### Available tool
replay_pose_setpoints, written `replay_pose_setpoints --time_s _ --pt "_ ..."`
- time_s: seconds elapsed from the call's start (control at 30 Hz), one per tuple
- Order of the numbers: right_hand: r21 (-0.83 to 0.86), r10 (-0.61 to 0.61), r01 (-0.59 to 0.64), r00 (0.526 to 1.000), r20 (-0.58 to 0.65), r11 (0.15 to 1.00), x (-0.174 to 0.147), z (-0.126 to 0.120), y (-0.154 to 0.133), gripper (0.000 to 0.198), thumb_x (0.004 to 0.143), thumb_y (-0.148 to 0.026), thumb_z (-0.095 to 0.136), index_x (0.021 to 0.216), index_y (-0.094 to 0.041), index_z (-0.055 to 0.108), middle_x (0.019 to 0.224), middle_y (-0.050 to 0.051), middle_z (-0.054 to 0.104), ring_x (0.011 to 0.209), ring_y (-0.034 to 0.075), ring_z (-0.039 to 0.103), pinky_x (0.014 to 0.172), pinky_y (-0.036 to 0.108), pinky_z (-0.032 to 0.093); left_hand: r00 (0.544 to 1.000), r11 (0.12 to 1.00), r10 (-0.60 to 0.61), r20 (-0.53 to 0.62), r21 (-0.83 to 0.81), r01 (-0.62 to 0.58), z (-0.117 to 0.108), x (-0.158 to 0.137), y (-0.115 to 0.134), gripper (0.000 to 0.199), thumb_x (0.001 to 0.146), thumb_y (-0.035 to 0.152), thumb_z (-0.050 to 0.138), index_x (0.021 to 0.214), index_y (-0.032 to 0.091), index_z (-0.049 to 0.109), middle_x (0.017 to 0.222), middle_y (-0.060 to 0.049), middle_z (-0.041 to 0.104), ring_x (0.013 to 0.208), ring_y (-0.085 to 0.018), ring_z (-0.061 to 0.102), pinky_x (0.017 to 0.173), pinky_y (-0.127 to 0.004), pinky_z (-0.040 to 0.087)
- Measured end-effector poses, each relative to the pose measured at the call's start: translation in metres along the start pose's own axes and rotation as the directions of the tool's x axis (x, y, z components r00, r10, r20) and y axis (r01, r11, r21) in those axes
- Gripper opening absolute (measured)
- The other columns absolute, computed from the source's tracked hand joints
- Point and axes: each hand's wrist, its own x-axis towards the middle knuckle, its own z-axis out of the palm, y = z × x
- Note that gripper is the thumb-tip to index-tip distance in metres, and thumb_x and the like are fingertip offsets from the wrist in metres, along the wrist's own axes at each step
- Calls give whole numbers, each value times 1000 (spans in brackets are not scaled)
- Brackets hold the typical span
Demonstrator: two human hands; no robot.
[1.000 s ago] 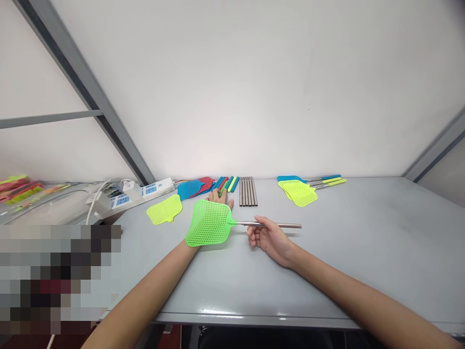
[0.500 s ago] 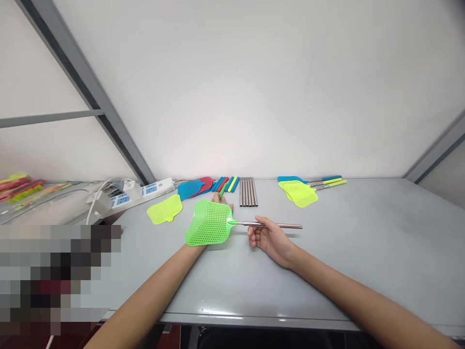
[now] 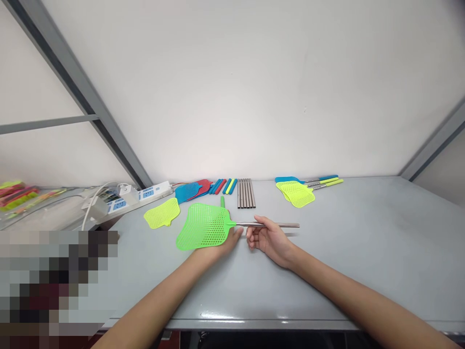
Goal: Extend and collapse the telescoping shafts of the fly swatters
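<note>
Your hands are staying apart but near each other over the glossy grey desk [image 3: 363,252]. Your right hand [image 3: 269,238] is pinching a slim silver metal rod [image 3: 289,225] between thumb and fingers, and the rod is pointing toward nine and three o'clock. At its nine o'clock end it is carrying a bright green, perforated plastic swatter head [image 3: 203,228]. Behind that mesh, at nine o'clock from your right hand, your left hand [image 3: 230,241] is holding a green tubular grip [image 3: 223,201]; the mesh is hiding most of the fingers, and the grip is poking out above it.

From your right hand, a row of silver metal tubes [image 3: 246,194] is lying at eleven o'clock. Blue, red and yellow tubular grips [image 3: 221,186] are lying between ten and eleven, beside a blue mesh head [image 3: 187,192] and a red mesh head [image 3: 204,186] at ten. A loose yellow mesh head [image 3: 162,213] is resting between nine and ten. Yellow and blue swatters with handles [image 3: 302,195] are overlapping at one o'clock.

Farther out toward ten, a white power strip with blue socket panels [image 3: 156,192] is showing marks too small to read; colourful packets [image 3: 16,198] near nine are looking too blurred to read.
</note>
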Motion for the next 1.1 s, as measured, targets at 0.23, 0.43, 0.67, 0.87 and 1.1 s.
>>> replay_pose_setpoints --time_s 0.23,0.43,0.67,0.87,1.1 --pt "55 -78 79 997 -24 995 0 -3 -15 38 77 -40 41 60 -12 59 58 3 51 53 12 45 59 27 35 966 959 54 251 255 -120 -19 -29 56 52 78 43 35 104 1 51 119 -26 42 111 -36 39 84 -46 35" --pt "92 -116 121 992 -58 988 1 -9 -28 37 77 -39 41 59 -12 59 56 2 49 53 12 44 59 27 35 881 926 298 368 113 -361 -33 -37 81 36 84 36 28 84 13 56 83 -9 60 75 -21 56 67 -35 42" --pt "104 -107 115 991 -80 988 2 -14 -29 36 76 -39 43 59 -12 59 55 2 49 52 12 44 57 27 36 789 842 539 293 -166 -514 -29 -30 78 26 83 32 36 99 19 53 96 -5 56 94 -19 48 83 -33 36" --pt "58 -127 134 985 -121 989 1 -13 -30 33 75 -39 45 58 -14 59 58 3 51 53 13 45 61 28 37 835 859 509 212 -194 -474 -14 -24 67 36 80 32 41 116 24 42 120 -5 41 116 -21 30 94 -37 29" --pt "30 -160 167 976 -149 986 1 -15 -36 34 74 -41 43 57 -16 58 56 2 48 55 14 44 61 29 37 912 921 381 150 -143 -362 -6 -30 66 41 81 36 38 120 24 37 124 -10 31 116 -26 26 92 -44 29"
